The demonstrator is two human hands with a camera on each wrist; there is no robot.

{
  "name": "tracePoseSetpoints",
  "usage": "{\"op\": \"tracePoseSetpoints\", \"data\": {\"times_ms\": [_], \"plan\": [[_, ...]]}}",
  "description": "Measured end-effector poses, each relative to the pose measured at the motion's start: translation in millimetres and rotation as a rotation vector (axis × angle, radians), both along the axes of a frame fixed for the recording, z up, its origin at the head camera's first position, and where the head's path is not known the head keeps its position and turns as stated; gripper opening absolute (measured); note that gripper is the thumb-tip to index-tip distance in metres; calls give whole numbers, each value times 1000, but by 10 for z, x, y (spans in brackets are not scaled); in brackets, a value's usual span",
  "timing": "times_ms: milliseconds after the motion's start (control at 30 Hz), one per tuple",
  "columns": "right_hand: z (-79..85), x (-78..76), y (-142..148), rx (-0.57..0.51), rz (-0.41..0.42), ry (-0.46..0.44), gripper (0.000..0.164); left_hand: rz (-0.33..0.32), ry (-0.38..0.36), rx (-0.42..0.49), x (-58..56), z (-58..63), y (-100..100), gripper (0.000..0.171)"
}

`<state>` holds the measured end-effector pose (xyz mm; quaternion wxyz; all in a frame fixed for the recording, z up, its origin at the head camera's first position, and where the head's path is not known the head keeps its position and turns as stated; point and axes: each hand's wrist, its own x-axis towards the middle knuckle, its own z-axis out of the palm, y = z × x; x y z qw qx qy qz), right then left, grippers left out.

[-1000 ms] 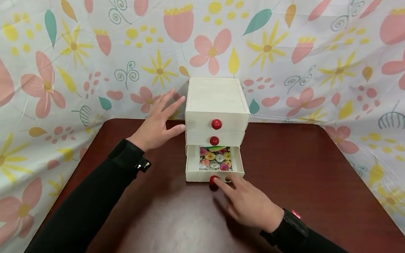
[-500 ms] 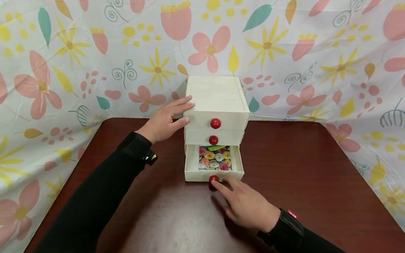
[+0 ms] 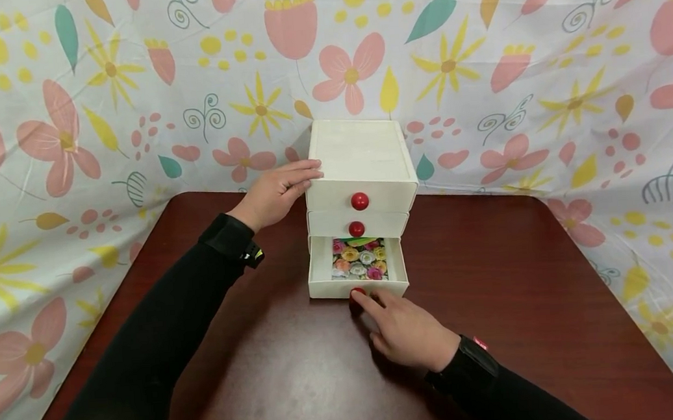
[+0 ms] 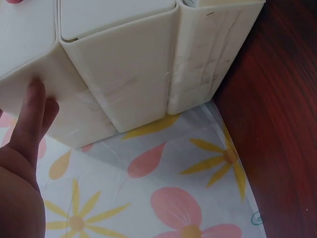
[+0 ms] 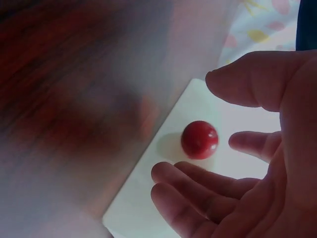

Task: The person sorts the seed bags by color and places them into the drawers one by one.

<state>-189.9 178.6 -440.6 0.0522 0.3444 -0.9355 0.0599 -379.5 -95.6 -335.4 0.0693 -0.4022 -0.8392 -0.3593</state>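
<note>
A white drawer unit [image 3: 361,149] with red knobs stands on the table. Its bottom drawer [image 3: 399,261] is pulled out and has a picture of colourful roses [image 3: 360,260] inside. My left hand [image 3: 271,192] rests its fingers against the unit's upper left edge; in the left wrist view a finger [image 4: 34,99] touches the white side. My right hand [image 3: 409,328] is at the front of the bottom drawer, its index finger by the red knob [image 5: 199,140]. The right wrist view has the thumb and fingers spread around that knob without gripping it; whether a fingertip touches it I cannot tell.
The dark red-brown table [image 3: 494,290] extends on both sides of the unit. A flower-printed cloth [image 3: 452,98] hangs right behind it and along the sides. The middle drawer [image 3: 384,223] and top drawer [image 3: 394,196] are closed.
My left hand has moved right, from beside the unit to contact with its upper left edge. My right hand stays by the bottom knob, and the drawer remains pulled out about as far.
</note>
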Motion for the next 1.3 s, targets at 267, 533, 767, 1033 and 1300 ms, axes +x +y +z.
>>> {"op": "tracePoseSetpoints", "data": {"times_ms": [267, 533, 767, 1033, 1300], "plan": [[-71, -97, -5, -7, -9, -40, 71, 5, -14, 15, -13, -44, 8, 38], [-123, -193, -53, -40, -8, -72, 72, 5, 13, -3, -20, -53, 20, 38], [-59, -241, -89, -38, -37, -105, 64, 24, 1, 2, -2, -27, 15, 37], [-13, -294, -88, -25, -53, -122, 64, 29, -11, 6, 6, -23, 14, 37], [-49, -370, -88, -49, -53, -99, 65, 22, -10, 34, 24, -39, 20, 37]]}}
